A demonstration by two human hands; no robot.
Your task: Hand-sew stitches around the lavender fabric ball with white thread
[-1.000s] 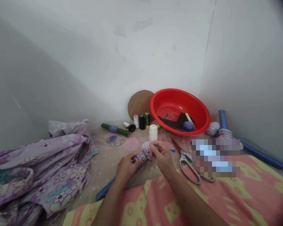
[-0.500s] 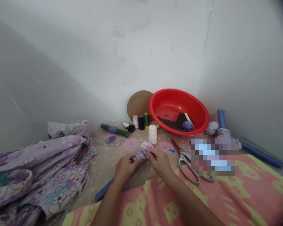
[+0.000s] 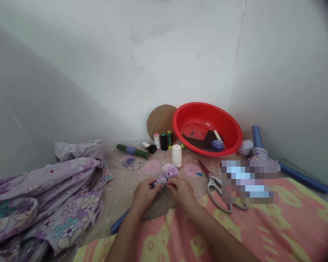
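Fingers point(image 3: 155, 186) of both hands are curled nearly shut on a lilac floral fabric bundle point(image 3: 168, 171), the left hand point(image 3: 145, 196) gripping its narrow bound neck and the right hand point(image 3: 183, 194) pressed against it just beside. The bundle's round end sticks out above the fingers. A white thread cone point(image 3: 176, 155) stands just behind, steel scissors point(image 3: 215, 191) lie right, and a red plastic basin point(image 3: 207, 109) sits farther back.
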